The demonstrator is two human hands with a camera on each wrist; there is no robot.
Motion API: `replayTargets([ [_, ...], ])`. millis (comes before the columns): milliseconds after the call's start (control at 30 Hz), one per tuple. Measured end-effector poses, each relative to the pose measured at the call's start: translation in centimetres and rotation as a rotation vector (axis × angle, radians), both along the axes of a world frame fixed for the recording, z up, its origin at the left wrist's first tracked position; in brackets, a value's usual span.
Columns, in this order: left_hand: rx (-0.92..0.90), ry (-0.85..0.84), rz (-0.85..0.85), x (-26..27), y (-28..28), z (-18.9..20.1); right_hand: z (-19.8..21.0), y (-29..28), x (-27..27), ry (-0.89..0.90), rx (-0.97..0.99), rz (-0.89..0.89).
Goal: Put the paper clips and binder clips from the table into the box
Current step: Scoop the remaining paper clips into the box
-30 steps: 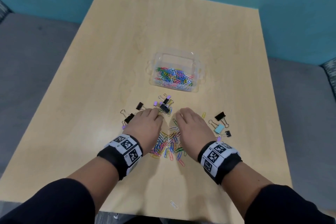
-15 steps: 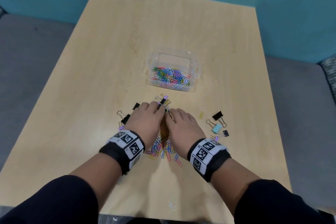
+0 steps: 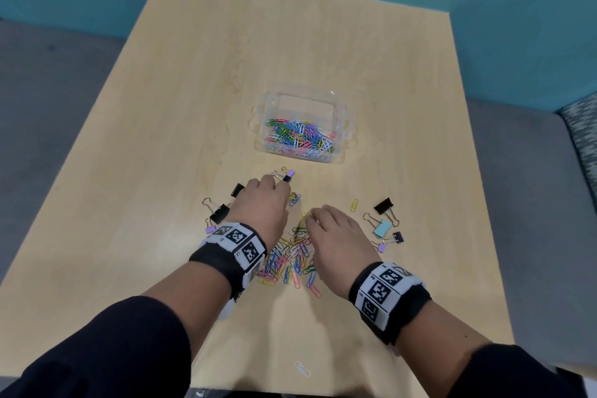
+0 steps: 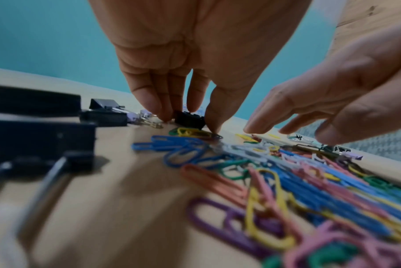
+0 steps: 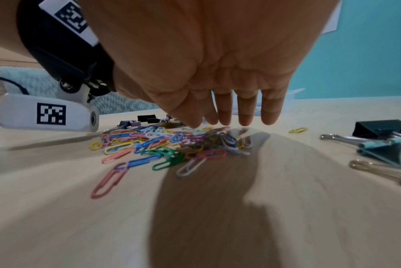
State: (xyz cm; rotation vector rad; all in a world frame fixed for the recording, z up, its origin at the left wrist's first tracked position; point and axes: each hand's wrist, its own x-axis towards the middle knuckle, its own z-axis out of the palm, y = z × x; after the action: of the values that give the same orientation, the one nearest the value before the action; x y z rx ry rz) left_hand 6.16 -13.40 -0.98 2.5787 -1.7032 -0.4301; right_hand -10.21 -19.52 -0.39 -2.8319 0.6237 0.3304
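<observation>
A clear plastic box (image 3: pixel 300 95) at mid-table holds many coloured paper clips. Nearer me lies a loose pile of paper clips (image 3: pixel 290 258), also in the wrist views (image 4: pixel 286 172) (image 5: pixel 163 145). My left hand (image 3: pixel 279 186) (image 4: pixel 185 116) reaches past the pile's far end and pinches a small black binder clip (image 4: pixel 191 120) between thumb and fingers, down on the table. My right hand (image 3: pixel 311 220) (image 5: pixel 229 121) hovers over the pile's far part with straight, spread fingers and holds nothing.
To the right of the pile lie a black binder clip (image 3: pixel 383 206), a light blue one (image 3: pixel 382 229) and a yellow paper clip (image 3: pixel 354 204). Further black binder clips (image 3: pixel 219 213) lie on the left. A white paper clip (image 3: pixel 302 368) sits near the front edge.
The hands, which met over the pile half a second ago, have parted. The left has reached forward onto the black binder clip; the right has drawn back and to the right.
</observation>
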Motion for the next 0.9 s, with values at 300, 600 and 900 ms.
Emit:
replayTargets([
  [300, -0.208, 0.246, 0.27, 1.5, 0.5, 0.7, 0.1, -0.5, 2.4, -0.035, 0.007, 0.043],
  [600, -0.228, 0.028, 0.104, 3.4, 2.1, 0.4, 0.0, -0.9, 2.9, 0.034, -0.029, 0.085],
  [900, 0.057, -0.135, -0.191, 1.0, 2.8, 0.5, -0.2, -1.4, 3.1, 0.05, -0.002, 0.11],
])
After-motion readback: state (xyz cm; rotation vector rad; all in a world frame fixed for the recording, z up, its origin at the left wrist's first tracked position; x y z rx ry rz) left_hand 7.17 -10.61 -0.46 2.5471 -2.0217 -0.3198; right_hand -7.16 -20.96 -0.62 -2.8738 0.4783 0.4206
